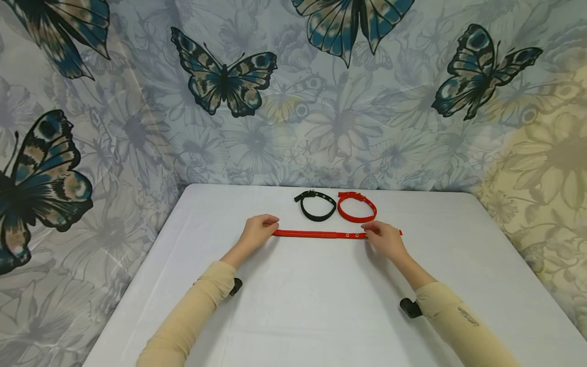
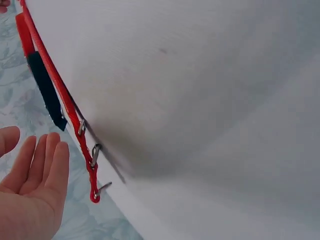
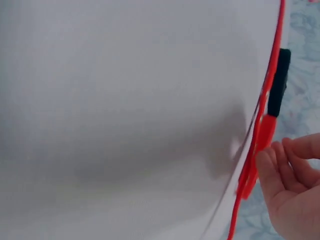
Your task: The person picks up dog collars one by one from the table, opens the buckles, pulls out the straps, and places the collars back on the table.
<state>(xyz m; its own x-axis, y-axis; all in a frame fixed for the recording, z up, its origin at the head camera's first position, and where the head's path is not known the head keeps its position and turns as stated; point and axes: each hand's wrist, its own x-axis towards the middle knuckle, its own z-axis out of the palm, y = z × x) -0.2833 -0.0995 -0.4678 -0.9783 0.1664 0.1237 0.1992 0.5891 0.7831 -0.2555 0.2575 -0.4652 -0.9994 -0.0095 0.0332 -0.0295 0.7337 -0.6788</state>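
A red collar (image 1: pixel 312 234) with metal eyelets lies stretched out straight on the white table, left to right. At its buckle end is my left hand (image 1: pixel 259 229); in the left wrist view its fingers (image 2: pixel 41 167) are extended beside the metal buckle (image 2: pixel 95 155), with the thumb apart. Near the eyelet end, my right hand (image 1: pixel 386 238) is over the strap, and its tip shows beyond the hand. The right wrist view shows loosely bent fingers (image 3: pixel 272 172) next to the strap, not wrapped around it; whether they touch it I cannot tell.
Behind the straight collar, a black collar (image 1: pixel 317 218) and another red collar (image 1: pixel 356 219) lie buckled into loops, side by side. The white table (image 1: pixel 293 311) ends at the back against a butterfly-printed cloth (image 1: pixel 293 127).
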